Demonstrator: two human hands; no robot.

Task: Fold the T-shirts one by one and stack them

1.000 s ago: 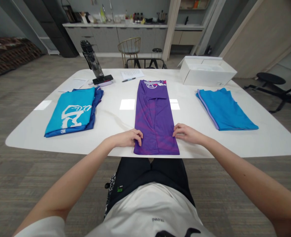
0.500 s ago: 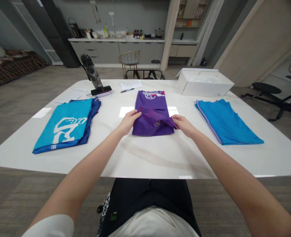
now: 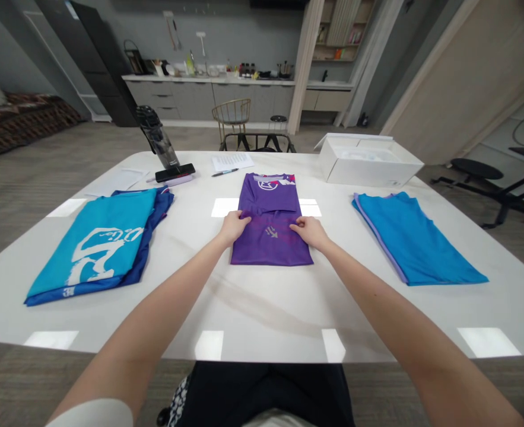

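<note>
A purple T-shirt (image 3: 262,252) lies folded on the white table in front of me, its collar end away from me. A purple layer with a small grey print is laid over its near half. My left hand (image 3: 235,227) has its fingers closed on the left edge of that layer. On the opposite side, my right hand (image 3: 310,231) pinches the layer near its upper right corner. The fingertips of both hands rest low on the cloth.
Folded teal and dark blue shirts (image 3: 97,243) lie at the left, and a blue shirt over a lilac one (image 3: 417,237) at the right. Farther back stand a handheld vacuum (image 3: 161,145), a printed sheet (image 3: 232,161), a pen (image 3: 225,172) and a white box (image 3: 368,169).
The purple layer, lifted and creased before, now lies flat over the shirt's near half. My right hand has moved inward to the left. The view has shifted slightly.
</note>
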